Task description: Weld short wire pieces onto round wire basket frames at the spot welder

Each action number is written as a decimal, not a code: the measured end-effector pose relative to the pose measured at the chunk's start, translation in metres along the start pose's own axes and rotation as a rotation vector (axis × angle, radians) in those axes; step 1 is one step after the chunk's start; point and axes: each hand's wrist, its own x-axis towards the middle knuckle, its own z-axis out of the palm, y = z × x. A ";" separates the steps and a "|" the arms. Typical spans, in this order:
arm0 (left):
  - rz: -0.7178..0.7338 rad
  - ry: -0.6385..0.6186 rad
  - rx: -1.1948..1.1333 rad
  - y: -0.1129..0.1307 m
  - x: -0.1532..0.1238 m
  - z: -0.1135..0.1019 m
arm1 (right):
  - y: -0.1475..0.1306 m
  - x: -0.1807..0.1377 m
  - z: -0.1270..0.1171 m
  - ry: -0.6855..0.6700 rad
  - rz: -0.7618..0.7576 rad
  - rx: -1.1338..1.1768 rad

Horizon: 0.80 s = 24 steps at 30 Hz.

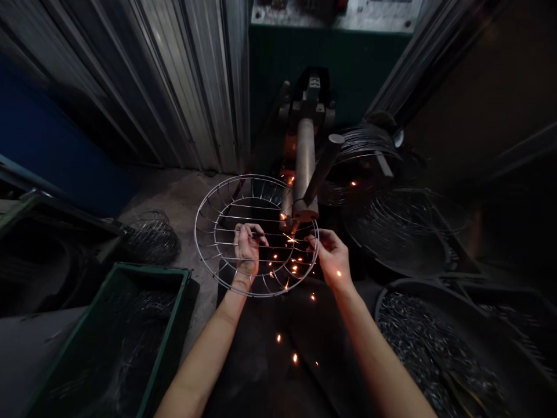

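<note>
A round wire basket frame (209,215) made of a ring and several curved ribs sits under the electrode of a spot welding machine (304,168). My left hand (246,248) reaches through the frame and pinches one of its inner wires. On the right, my right hand (331,255) grips the frame's rim with closed fingers. Orange sparks (290,268) fly from the weld point between my hands and fall towards me.
A green crate (143,302) of wire pieces stands at lower left, with a wire bundle (152,235) behind it. At right are stacked wire frames (404,226), wire coils (365,145) and a dark tub (387,290) of small metal parts. Corrugated metal walls (183,75) close in behind.
</note>
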 end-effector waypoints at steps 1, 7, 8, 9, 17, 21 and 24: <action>0.004 0.016 0.004 0.000 -0.001 0.001 | 0.000 -0.004 -0.002 -0.005 -0.011 -0.017; 0.022 0.079 0.007 -0.001 -0.003 0.006 | -0.011 -0.008 0.000 -0.038 -0.075 -0.132; 0.021 0.082 0.011 0.000 -0.004 0.007 | -0.012 -0.006 0.001 -0.043 -0.075 -0.134; 0.016 0.087 0.014 0.000 -0.004 0.008 | -0.014 -0.004 0.003 -0.042 -0.067 -0.124; 0.021 0.167 0.025 0.003 -0.014 0.014 | -0.012 -0.006 0.011 0.054 0.097 0.179; 0.061 0.165 0.071 -0.001 -0.014 0.014 | -0.007 -0.002 0.016 0.097 0.102 0.181; 0.064 0.172 0.078 -0.007 -0.009 0.015 | -0.004 0.006 0.022 0.110 0.067 0.183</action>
